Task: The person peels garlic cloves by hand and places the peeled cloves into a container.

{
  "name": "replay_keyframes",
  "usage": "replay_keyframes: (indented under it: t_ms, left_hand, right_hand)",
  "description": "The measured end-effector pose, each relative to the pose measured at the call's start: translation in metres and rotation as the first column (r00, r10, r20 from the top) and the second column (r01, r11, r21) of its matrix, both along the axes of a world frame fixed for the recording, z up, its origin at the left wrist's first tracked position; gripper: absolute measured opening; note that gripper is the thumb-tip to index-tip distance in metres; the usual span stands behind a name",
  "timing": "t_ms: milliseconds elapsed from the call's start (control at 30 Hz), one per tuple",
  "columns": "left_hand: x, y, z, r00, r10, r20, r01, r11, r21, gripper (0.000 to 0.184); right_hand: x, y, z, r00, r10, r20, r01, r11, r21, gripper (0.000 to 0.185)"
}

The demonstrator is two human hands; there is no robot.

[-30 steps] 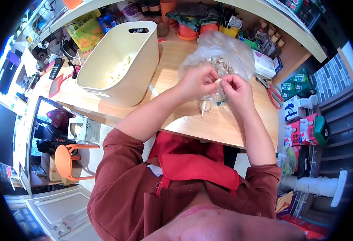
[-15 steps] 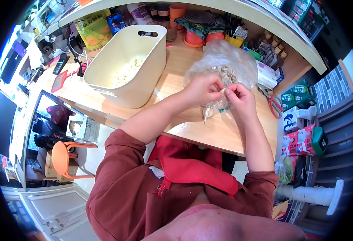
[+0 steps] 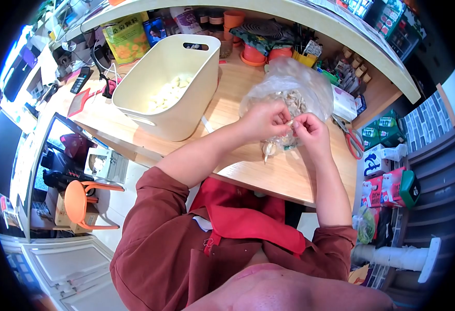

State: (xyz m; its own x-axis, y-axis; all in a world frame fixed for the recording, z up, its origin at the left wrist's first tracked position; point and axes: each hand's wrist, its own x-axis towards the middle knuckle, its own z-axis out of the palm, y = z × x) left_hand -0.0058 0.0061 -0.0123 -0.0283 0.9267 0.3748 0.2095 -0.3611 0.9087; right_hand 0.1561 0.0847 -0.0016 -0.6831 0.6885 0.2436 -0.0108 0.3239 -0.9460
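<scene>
My left hand [image 3: 267, 120] and my right hand [image 3: 312, 132] meet fingertip to fingertip in front of a clear plastic bag [image 3: 310, 83]. Both are closed in a pinch on a small pale garlic clove [image 3: 290, 123], mostly covered by the fingers. Dry garlic skins [image 3: 294, 98] fill the mouth of the bag. Just below my left hand, a garlic bulb [image 3: 270, 149] with its stalk lies on the table. To the left stands a cream plastic bin [image 3: 199, 103], with many peeled garlic cloves [image 3: 169, 93] on its bottom.
Red-handled scissors [image 3: 354, 142] lie on the wooden table [image 3: 248, 171] near its right edge. Behind the bag, orange pots [image 3: 253, 54] and a white box [image 3: 343, 101] sit under the shelf [image 3: 310, 23]. A red dustpan-like item [image 3: 78, 102] rests at the left.
The whole view has shifted slightly. My hands stay together at the same spot before the bag, their fingers moved only a little around the clove.
</scene>
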Motion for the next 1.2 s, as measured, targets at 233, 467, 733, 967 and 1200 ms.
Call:
replay_keyframes:
  t_ms: [233,467,733,967,1200]
  left_hand:
    - [0.0001,-0.0028,0.0046,1.0,0.014,0.018,-0.014,1.0,-0.014,0.019]
    - [-0.0002,-0.0021,0.0037,0.997,-0.021,0.074,0.022,1.0,-0.013,0.018]
    - [-0.0004,-0.0034,0.0063,0.999,0.016,0.032,-0.017,0.999,0.031,0.015]
    - [-0.0009,0.0004,0.0029,0.988,-0.036,0.151,0.037,0.999,-0.002,0.013]
    - [-0.0005,-0.0003,0.0045,0.995,-0.011,0.099,0.008,0.999,0.033,0.015]
  right_hand:
    - [-0.0005,-0.0001,-0.0004,1.0,-0.008,0.003,0.008,1.0,0.002,0.005]
    - [-0.0013,-0.0011,-0.0006,1.0,-0.015,-0.015,0.014,1.0,-0.025,0.007]
    - [-0.0009,-0.0012,0.0008,1.0,-0.027,-0.005,0.026,0.999,-0.029,0.009]
    - [-0.0021,-0.0049,0.0032,0.999,-0.016,-0.03,0.015,0.999,-0.039,0.01]
    - [-0.0026,-0.0021,-0.0017,0.999,-0.025,-0.023,0.025,1.0,-0.004,0.01]
